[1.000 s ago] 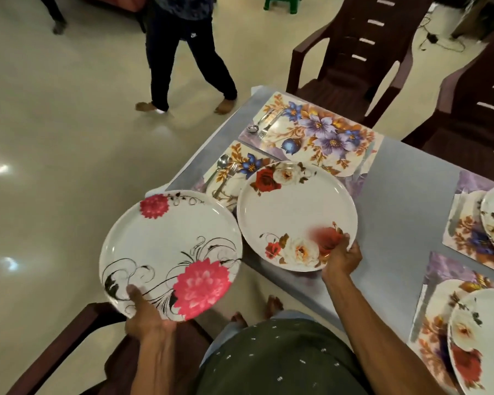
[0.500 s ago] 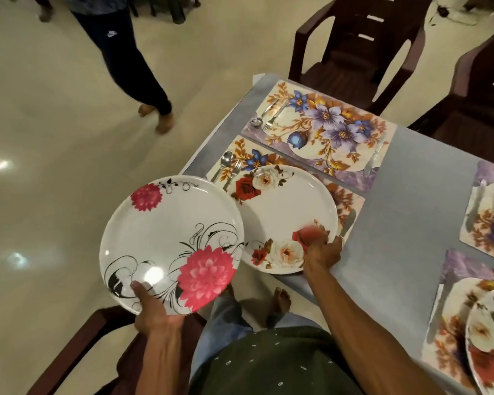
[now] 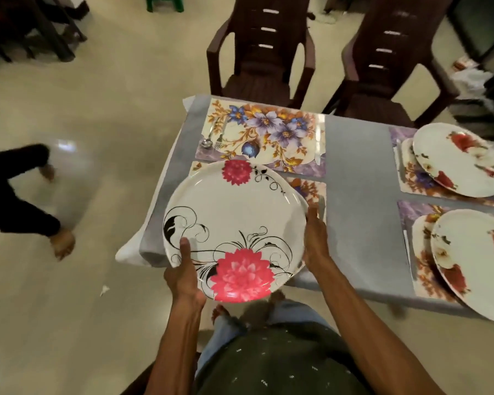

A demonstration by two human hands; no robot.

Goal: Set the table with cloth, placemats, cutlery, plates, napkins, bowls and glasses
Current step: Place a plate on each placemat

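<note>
The pink-flower plate [image 3: 234, 223] is round and white, with a large pink bloom near its close rim, a smaller deep-pink one at the far rim, and thin black scrolls curling between them; it is held over the near-left corner of the table [image 3: 357, 195], covering most of the near placemat [image 3: 308, 189], of which only a strip shows at its right edge. The left hand [image 3: 183, 277] grips the plate's near-left rim, thumb laid on the top face and fingers hidden beneath; the right hand [image 3: 314, 238] lies against the plate's right rim with fingers extended, and whether they curl under it cannot be told. Just beyond, the far placemat [image 3: 268, 132] shows purple and blue flowers on a pale ground, with a spoon [image 3: 207, 138] and a fork [image 3: 219, 138] lying side by side at its left end. The table wears a grey cloth; at the right, 2 more placemats each carry a rose-patterned plate, the far plate [image 3: 457, 158] and the near plate [image 3: 474, 260]. 2 dark brown plastic chairs [image 3: 260, 52] stand at the far side; the floor [image 3: 97, 95] is pale and glossy; another person's legs [image 3: 17, 189], blurred, cross it at the left.
</note>
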